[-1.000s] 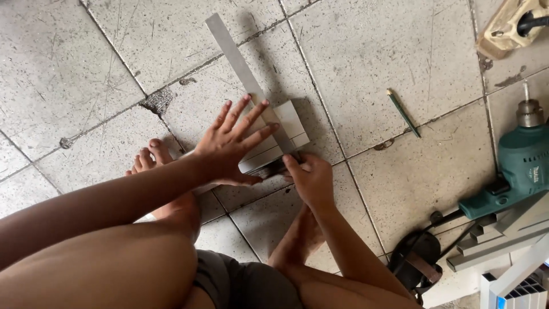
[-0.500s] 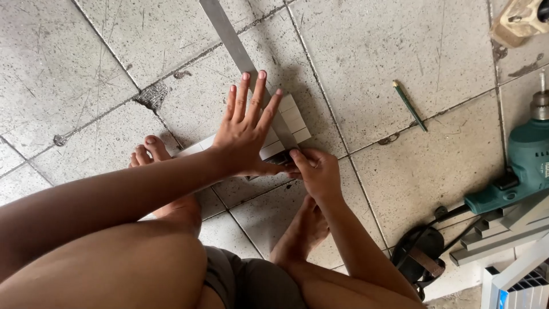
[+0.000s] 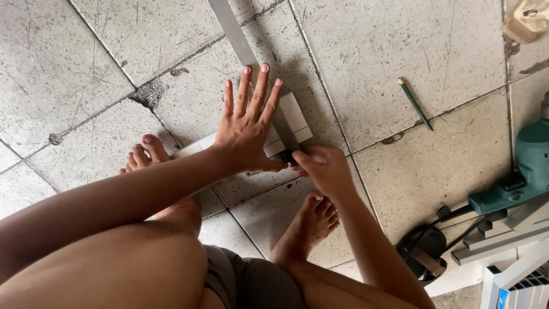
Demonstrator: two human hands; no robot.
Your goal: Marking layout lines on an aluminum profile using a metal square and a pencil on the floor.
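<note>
My left hand (image 3: pixel 247 127) lies flat, fingers stretched out, pressing on a grey metal square ruler (image 3: pixel 234 34) and several short pale metal profile pieces (image 3: pixel 294 117) set side by side on the tiled floor. My right hand (image 3: pixel 321 167) is pinched on a small dark thing at the near edge of the pieces, just below the ruler; what it is I cannot make out. My bare feet (image 3: pixel 144 155) rest on the floor on either side of the work.
A green pencil (image 3: pixel 416 104) lies on the tile to the right. A teal power drill (image 3: pixel 517 177) with a black cord, more metal profiles (image 3: pixel 503 229) and a white box sit at the right edge. A tan object (image 3: pixel 529 17) is at the top right.
My left hand has gone from curled to flat, with the fingers straightened over the pieces. The view has shifted, so the ruler runs out of the top of the frame.
</note>
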